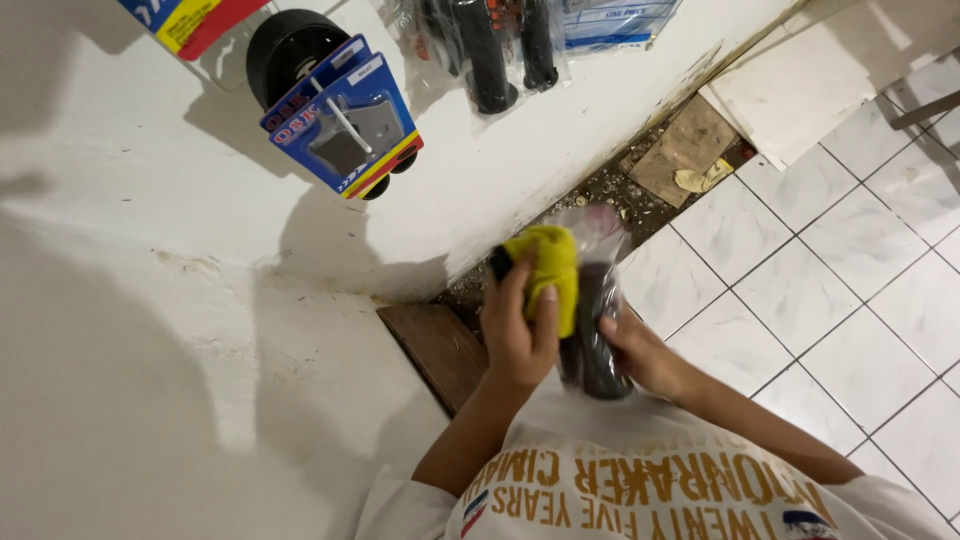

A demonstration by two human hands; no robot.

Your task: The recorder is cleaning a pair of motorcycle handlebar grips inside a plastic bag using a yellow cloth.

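Observation:
My left hand (518, 335) presses a yellow cloth (552, 268) against a clear plastic packet (592, 300) that holds dark cylindrical grips. My right hand (640, 355) holds that packet from below and from the right side. Both hands are close to my chest, over the corner where the white wall meets the tiled floor. The packet's lower end is partly hidden behind my fingers.
On the white wall hang a blue carded package with a grey metal part (345, 125), a black round part (285, 50) and another clear packet of black grips (490, 50). A brown wooden piece (435, 350) and debris (640, 185) lie at the wall's foot beside white floor tiles (820, 300).

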